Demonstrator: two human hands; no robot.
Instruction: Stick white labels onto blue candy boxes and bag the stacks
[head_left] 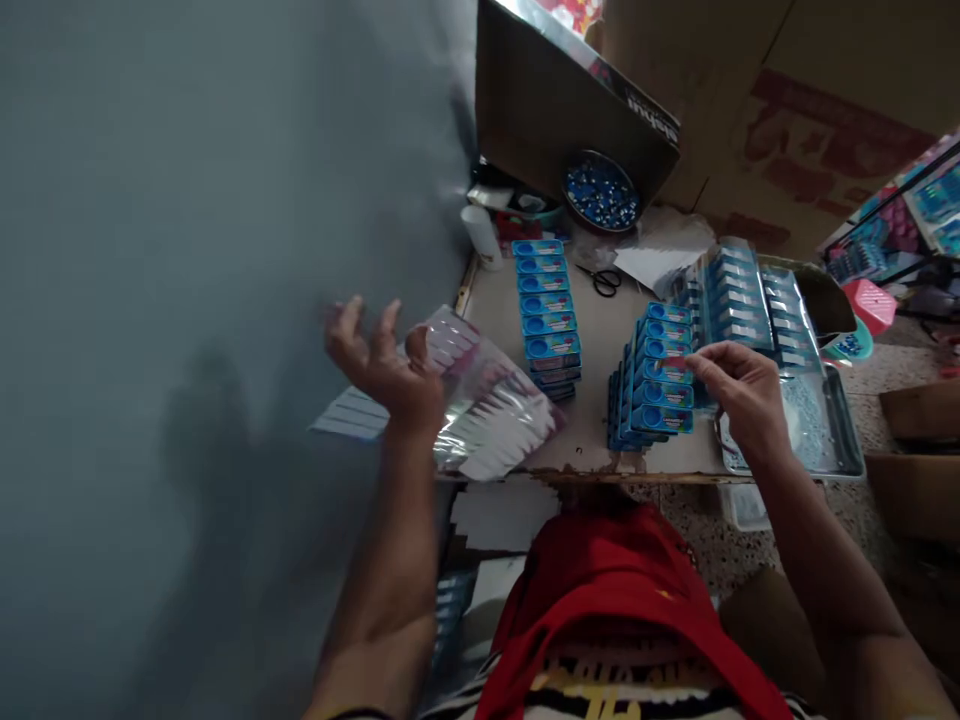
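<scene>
My left hand is raised at the left with its fingers apart, holding nothing, over printed clear plastic sheets that overhang the table's left edge. My right hand pinches a small reddish piece at the right side of stacked blue cards. What that piece is cannot be made out. Another column of overlapping blue cards lies left of the middle of the table. Black scissors lie between the card columns, further back.
A bowl of blue beads sits by an open carton at the back. Clear packs and a metal tray are at the right. A white roll stands back left, near the wall.
</scene>
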